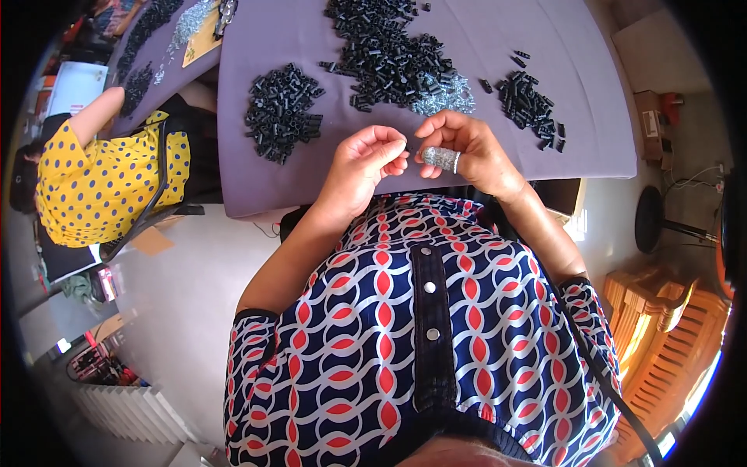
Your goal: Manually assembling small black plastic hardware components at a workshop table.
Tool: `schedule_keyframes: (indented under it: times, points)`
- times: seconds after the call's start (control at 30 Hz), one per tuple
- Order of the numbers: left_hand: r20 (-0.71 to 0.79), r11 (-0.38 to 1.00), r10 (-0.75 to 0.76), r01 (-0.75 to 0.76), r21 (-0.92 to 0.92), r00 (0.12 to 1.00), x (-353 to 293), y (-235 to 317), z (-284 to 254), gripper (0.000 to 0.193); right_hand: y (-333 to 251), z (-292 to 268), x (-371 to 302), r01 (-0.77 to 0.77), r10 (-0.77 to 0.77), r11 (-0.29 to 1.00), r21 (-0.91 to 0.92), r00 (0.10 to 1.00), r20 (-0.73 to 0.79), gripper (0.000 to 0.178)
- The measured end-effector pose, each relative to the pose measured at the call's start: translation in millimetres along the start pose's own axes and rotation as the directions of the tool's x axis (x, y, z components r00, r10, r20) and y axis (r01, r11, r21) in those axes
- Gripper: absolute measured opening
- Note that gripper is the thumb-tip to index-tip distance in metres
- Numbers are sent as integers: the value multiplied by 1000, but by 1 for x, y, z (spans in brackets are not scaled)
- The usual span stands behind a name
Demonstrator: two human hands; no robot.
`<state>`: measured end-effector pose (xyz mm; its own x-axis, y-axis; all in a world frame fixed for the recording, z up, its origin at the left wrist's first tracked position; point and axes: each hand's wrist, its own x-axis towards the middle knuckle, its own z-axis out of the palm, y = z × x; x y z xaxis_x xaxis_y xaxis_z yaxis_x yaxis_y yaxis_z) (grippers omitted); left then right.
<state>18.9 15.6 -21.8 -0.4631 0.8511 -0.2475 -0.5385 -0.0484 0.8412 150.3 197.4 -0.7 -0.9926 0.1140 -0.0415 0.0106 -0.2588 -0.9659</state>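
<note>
My left hand (364, 165) is closed in a pinch at the table's near edge, thumb against the bent fingers. At its fingertips shows a small black part (410, 147), mostly hidden. Close on the other side, my right hand (481, 159) has its fingers curled inward; whatever they grip is too small to make out. A grey knitted finger sleeve (441, 158) covers its thumb. Just beyond the hands lie a heap of small black tubular parts (381, 54) and a pile of small, shiny silvery pieces (443, 95).
More black parts lie in a left pile (284, 113) and a right pile (531, 107) on the purple-grey tablecloth (576, 62). Another person in a yellow dotted top (117, 175) sits at the left. A wooden bench (661, 335) stands at the right, near a black fan (650, 218).
</note>
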Motion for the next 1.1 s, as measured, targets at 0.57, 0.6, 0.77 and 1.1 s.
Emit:
schedule_keyframes:
  times: [0.57,0.6,0.77,1.1]
  points:
    - [147,901,-20,-46,431,989,-12,9,-13,15,-4,9,14,-183,194,976,-115,977,91,28]
    - [129,871,-8,-56,489,992,-12,8,-13,14,-5,9,16,-201,219,968,-153,969,112,28]
    - [122,812,21,-88,576,992,-15,15,-10,13,-14,16,22,-259,279,946,-194,956,85,29]
    - [233,583,250,-338,739,940,-17,23,-3,11,-21,10,23,-289,318,932,-217,942,111,45]
